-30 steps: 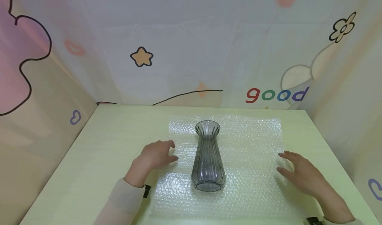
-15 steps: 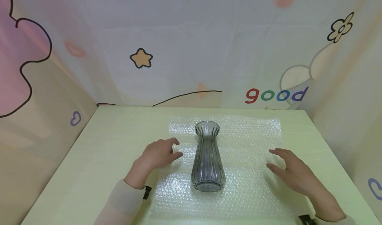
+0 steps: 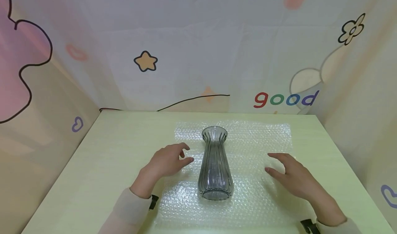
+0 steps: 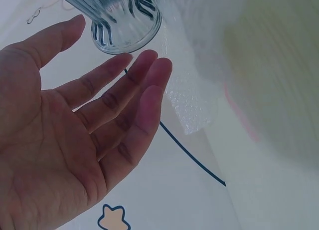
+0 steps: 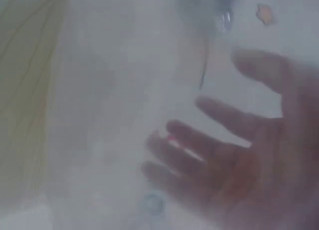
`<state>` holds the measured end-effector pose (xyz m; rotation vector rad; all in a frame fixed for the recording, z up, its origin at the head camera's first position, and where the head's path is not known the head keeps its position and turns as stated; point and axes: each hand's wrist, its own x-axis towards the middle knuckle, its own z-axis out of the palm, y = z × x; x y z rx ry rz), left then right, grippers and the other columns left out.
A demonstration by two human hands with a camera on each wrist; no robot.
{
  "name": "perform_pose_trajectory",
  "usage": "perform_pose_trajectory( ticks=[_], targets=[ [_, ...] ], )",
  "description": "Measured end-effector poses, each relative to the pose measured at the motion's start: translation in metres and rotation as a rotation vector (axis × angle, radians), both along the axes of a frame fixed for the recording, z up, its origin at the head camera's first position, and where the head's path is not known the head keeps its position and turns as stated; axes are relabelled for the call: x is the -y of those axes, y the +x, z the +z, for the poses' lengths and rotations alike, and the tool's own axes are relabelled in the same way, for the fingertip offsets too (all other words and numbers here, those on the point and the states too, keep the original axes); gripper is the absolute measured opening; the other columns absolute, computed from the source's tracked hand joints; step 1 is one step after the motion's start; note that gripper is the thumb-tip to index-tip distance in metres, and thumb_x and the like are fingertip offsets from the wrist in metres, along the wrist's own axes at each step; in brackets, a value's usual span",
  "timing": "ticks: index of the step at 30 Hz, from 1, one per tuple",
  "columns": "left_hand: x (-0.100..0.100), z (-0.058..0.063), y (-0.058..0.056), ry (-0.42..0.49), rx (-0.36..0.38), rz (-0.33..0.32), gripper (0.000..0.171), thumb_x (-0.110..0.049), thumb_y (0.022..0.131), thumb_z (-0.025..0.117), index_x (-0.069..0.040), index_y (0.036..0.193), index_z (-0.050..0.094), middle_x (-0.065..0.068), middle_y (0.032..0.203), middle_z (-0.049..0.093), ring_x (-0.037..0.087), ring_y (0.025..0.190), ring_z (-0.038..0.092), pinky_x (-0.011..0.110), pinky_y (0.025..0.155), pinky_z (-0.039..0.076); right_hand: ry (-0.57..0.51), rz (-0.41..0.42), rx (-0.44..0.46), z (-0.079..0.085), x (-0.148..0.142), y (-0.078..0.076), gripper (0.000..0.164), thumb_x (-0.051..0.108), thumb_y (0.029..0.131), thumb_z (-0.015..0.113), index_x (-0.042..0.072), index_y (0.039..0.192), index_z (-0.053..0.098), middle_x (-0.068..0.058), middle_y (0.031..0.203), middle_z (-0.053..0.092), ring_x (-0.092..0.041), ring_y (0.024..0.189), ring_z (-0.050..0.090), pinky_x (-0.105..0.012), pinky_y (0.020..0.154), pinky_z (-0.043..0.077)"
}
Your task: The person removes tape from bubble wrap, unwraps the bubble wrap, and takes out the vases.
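A ribbed grey glass vase (image 3: 215, 168) lies on its side on a sheet of clear bubble wrap (image 3: 254, 199), its flared mouth toward the back and its base toward the front. Just left of the vase is my left hand (image 3: 169, 161), thumb and fingers apart and holding nothing. In the left wrist view the fingers (image 4: 112, 103) reach toward the flared rim of the vase (image 4: 127, 25). My right hand (image 3: 293, 175) hovers over the right part of the bubble wrap, fingers spread and bare. The right wrist view is blurred, with the vase (image 5: 209, 10) at its top.
Under the bubble wrap is a pale yellow-green table (image 3: 124, 134). A printed cloth backdrop (image 3: 186, 54) with a star and the word "good" stands along the back edge, and printed cloth also hangs at both sides.
My right hand has moved left over the bubble wrap toward the vase. My left hand has shifted slightly right, closer to the vase. The vase stays where it was.
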<state>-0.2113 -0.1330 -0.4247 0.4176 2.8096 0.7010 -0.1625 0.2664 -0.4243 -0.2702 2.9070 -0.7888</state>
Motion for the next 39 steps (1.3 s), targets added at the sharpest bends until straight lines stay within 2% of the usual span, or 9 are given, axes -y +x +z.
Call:
perform_pose_trajectory(
  ticks=[11,18,27,39],
  targets=[
    [-0.003,-0.004,0.001,0.044,0.007,-0.009,0.047,-0.044,0.101,0.065,-0.014,0.137,0.062,0.005,0.119,0.072,0.022,0.095,0.069,0.043,0.082,0.055,-0.017,0.012,-0.003,0.002,0.017,-0.001,0.067,0.052,0.101,0.062,0.009,0.151,0.050,-0.025,0.151,0.051,-0.051,0.138,0.048,-0.070,0.104,0.042],
    [-0.007,-0.005,0.002,0.119,0.037,-0.013,0.055,-0.048,0.102,0.061,-0.012,0.143,0.058,0.008,0.121,0.071,0.023,0.101,0.069,0.045,0.088,0.055,-0.042,0.021,0.013,0.001,0.027,-0.003,0.068,0.053,0.101,0.062,0.009,0.151,0.049,-0.023,0.151,0.052,-0.047,0.129,0.057,-0.065,0.097,0.050],
    [-0.012,-0.007,0.005,0.148,0.060,-0.032,0.060,-0.054,0.103,0.057,-0.011,0.145,0.055,0.005,0.116,0.071,0.016,0.088,0.067,0.042,0.084,0.055,-0.053,0.034,0.059,0.002,0.038,-0.004,0.070,0.056,0.100,0.060,0.013,0.153,0.047,-0.021,0.154,0.051,-0.046,0.131,0.057,-0.064,0.095,0.053],
    [-0.017,-0.009,0.008,0.186,0.090,-0.048,0.070,-0.061,0.103,0.051,-0.011,0.150,0.047,0.005,0.115,0.071,0.014,0.088,0.066,0.043,0.087,0.055,-0.087,0.049,0.084,0.002,0.056,-0.005,0.069,0.056,0.100,0.061,0.015,0.154,0.047,-0.017,0.154,0.052,-0.042,0.131,0.058,-0.060,0.095,0.054]
  ],
)
